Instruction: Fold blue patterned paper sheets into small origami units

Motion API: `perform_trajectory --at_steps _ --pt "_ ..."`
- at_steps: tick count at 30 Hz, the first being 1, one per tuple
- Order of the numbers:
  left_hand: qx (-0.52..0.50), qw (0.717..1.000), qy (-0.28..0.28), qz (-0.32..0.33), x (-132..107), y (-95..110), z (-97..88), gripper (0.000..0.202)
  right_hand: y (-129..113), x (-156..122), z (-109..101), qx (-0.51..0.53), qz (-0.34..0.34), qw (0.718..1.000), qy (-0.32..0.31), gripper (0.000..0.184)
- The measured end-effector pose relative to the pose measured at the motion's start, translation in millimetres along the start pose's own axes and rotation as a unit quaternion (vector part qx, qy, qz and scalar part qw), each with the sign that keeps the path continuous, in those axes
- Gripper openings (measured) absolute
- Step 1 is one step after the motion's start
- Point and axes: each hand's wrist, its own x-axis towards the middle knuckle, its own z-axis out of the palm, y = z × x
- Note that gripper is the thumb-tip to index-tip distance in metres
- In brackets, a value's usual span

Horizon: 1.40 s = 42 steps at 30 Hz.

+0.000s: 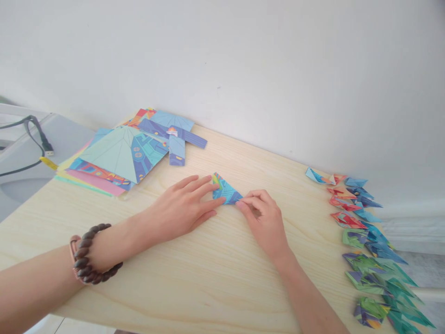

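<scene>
A small folded piece of patterned origami paper [225, 191], blue with a yellow-green patch, lies on the pale wooden table [194, 278]. It has a roughly triangular outline. My left hand [186, 204] rests flat beside it, fingers spread, with fingertips touching its left side and lower edge. Pinched between the thumb and fingers of my right hand [264, 218] is the paper's right-hand corner. A beaded bracelet [86, 255] circles my left wrist.
At the back left lies a stack of patterned paper sheets [114, 153] with folded strips [177, 150] on it. Rows of folded paper pieces [365, 266] line the right edge. A black cable [38, 130] lies on a grey surface at far left. A white wall [243, 69] stands behind.
</scene>
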Motion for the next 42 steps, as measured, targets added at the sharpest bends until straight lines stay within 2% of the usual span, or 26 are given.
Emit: perform_trajectory --at_steps 6,11,17,23,28,42 --pt "-0.015 1.0 -0.005 0.009 -0.7 -1.7 0.7 0.035 0.3 1.5 7.5 -0.016 0.057 0.997 0.044 0.018" --pt "-0.008 1.0 -0.008 0.022 -0.8 -2.2 -0.4 0.037 1.6 1.7 8.2 -0.037 0.062 0.996 0.055 0.019" --pt "0.016 0.998 -0.033 0.041 0.6 -1.8 -5.7 0.051 1.9 2.2 9.0 -0.043 0.058 0.996 0.055 0.018" --pt "0.011 0.999 -0.015 0.042 -1.1 -2.7 -1.6 0.044 2.6 3.0 7.0 -0.049 0.067 0.996 0.041 0.022" --pt "0.013 1.0 -0.004 0.026 -1.6 -0.9 1.3 0.037 4.3 3.2 4.7 -0.036 0.048 0.998 0.03 0.022" --pt "0.003 1.0 -0.007 0.022 -0.4 1.6 -2.1 0.037 0.1 2.1 7.1 -0.072 0.043 0.996 0.042 0.018"
